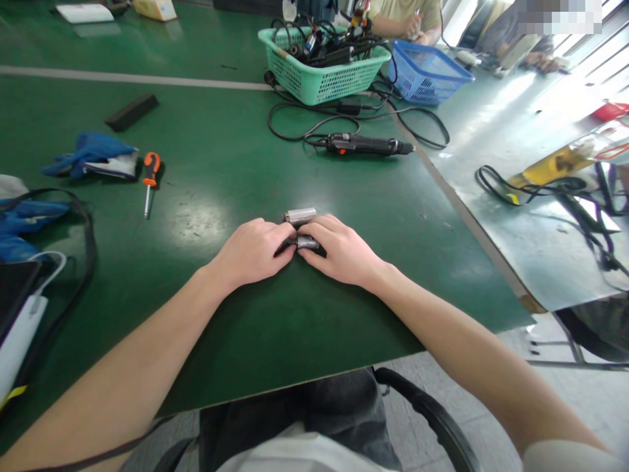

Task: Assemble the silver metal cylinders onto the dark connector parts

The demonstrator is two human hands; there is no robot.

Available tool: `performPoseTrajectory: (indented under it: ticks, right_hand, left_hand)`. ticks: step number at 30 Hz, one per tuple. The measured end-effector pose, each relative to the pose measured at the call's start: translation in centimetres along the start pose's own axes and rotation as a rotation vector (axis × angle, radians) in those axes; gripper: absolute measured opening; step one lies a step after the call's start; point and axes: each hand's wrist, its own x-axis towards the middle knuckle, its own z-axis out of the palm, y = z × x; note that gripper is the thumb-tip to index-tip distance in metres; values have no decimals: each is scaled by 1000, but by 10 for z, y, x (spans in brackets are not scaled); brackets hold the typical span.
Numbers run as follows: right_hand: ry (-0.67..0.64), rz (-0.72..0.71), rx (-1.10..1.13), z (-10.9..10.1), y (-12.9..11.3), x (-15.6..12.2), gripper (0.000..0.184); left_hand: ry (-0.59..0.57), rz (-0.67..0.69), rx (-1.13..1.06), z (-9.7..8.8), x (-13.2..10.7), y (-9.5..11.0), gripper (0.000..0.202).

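Our left hand (255, 252) and right hand (339, 252) together grasp one dark part (307, 243) on the table (221, 164). One silver cylinder (300, 215) lies just behind. Two baskets (319, 78), one screwdriver (149, 180) beyond.

Two baskets (319, 78), one screwdriver (149, 180), two metal cylinders (301, 216), two hands (253, 252).

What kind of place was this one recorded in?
Probably an assembly or repair workshop: a green work table, a corded electric screwdriver, a green basket of cables and tools, and co-workers seated at the far end.
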Motion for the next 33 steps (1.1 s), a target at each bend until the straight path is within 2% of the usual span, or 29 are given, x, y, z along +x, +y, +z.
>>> performPoseTrajectory:
  ticks: [10, 33]
  right_hand:
    - [14, -30, -2, 2, 2, 0, 21]
    - [35, 1, 1, 0, -2, 2, 19]
  left_hand:
    - [23, 10, -1, 2, -1, -2, 18]
    - [52, 1, 27, 4, -1, -2, 17]
